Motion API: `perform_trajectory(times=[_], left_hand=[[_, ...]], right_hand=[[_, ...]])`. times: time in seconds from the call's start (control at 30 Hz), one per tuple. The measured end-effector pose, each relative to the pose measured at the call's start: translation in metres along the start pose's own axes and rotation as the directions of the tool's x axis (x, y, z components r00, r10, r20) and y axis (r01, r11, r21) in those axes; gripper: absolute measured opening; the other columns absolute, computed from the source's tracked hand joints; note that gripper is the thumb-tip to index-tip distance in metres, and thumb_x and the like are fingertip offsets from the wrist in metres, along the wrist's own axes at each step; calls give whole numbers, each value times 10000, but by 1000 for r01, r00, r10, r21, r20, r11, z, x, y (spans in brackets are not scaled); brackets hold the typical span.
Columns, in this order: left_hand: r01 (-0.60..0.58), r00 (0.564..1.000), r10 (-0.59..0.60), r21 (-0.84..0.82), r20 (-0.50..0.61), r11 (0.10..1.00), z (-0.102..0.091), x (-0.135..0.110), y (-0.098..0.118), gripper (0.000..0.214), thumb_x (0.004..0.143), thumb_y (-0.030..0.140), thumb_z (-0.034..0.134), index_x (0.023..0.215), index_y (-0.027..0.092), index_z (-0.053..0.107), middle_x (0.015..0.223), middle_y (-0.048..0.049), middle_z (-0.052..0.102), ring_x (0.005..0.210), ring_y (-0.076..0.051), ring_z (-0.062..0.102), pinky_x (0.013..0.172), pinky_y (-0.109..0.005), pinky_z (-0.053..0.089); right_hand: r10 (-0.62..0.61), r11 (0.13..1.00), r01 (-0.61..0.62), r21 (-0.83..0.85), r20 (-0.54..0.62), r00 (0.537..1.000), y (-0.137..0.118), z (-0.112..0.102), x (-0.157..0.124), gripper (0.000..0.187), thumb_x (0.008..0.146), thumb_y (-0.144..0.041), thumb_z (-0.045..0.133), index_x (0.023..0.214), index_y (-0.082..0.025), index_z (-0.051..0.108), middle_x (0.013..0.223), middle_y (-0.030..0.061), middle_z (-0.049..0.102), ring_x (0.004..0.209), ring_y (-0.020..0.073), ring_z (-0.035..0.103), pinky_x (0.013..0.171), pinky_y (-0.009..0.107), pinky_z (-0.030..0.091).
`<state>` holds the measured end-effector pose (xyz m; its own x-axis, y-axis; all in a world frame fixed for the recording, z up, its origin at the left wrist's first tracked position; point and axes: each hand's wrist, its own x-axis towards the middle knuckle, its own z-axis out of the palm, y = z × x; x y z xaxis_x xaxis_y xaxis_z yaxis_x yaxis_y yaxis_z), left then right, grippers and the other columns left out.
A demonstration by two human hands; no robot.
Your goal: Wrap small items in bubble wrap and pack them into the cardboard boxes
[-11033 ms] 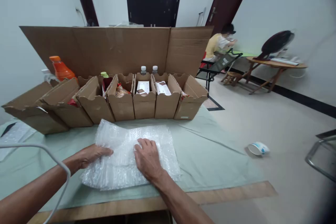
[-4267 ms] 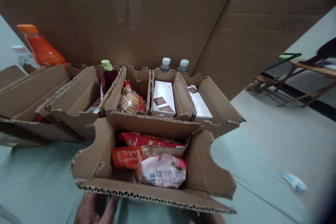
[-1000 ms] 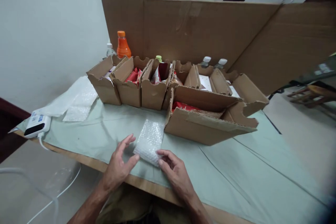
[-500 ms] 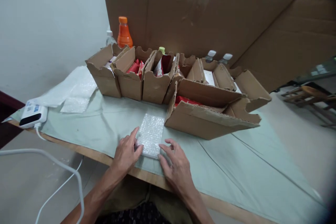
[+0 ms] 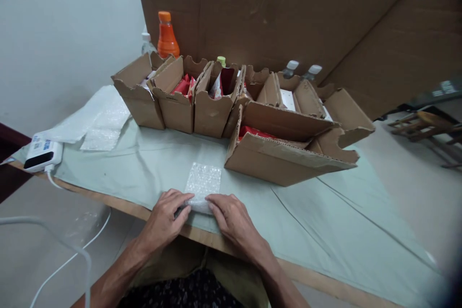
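A cardboard panel (image 5: 231,14) stands from just before 12 round to 2 o'clock, beyond a spread green cloth (image 5: 310,221), and in front of it runs a row of open boxes (image 5: 211,118). A crosswise box (image 5: 277,163) stands before the row's right-hand end, at about 2 o'clock from the hands, while spare bubble-wrap sheets (image 5: 103,120) lie at 10. The left forearm (image 5: 119,264) reaches in from 7 o'clock and the right forearm (image 5: 277,269) from 5, both slanting inward across the wooden table edge (image 5: 119,203). The left hand (image 5: 166,216) and right hand (image 5: 233,216) nearly face each other, backs up, fingers bent forward and thumbs on the near side. Compared with half a second ago, the hands are closer together, and the bubble-wrap piece (image 5: 204,180), flat then, has its near end bunched up between them; the crosswise box keeps its place. Both hands grasp that near end, the left at its 7 o'clock corner and the right at its 5 o'clock corner. The remainder of the piece lies on the cloth, running from the grip toward 12 o'clock and apart from the crosswise box. The fingertips are small and blurred, so how firmly they pinch is hard to say.
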<state>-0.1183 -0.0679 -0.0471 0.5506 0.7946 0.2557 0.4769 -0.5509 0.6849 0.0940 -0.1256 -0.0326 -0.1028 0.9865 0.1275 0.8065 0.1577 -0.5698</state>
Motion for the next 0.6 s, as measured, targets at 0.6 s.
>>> perform_trajectory(times=[0.6], left_hand=[[-118, 993, 118, 74, -1, 990, 2, -3, -3, 300, 943, 196, 555, 1234, 215, 627, 1122, -79, 713, 1080, -246, 614, 938, -422, 503]], right_hand=[[-108, 994, 110, 21, -70, 992, 3, 3, -10, 205, 983, -168, 542, 1134, -216, 671, 1018, 42, 770, 917, 211, 675, 851, 381, 473]])
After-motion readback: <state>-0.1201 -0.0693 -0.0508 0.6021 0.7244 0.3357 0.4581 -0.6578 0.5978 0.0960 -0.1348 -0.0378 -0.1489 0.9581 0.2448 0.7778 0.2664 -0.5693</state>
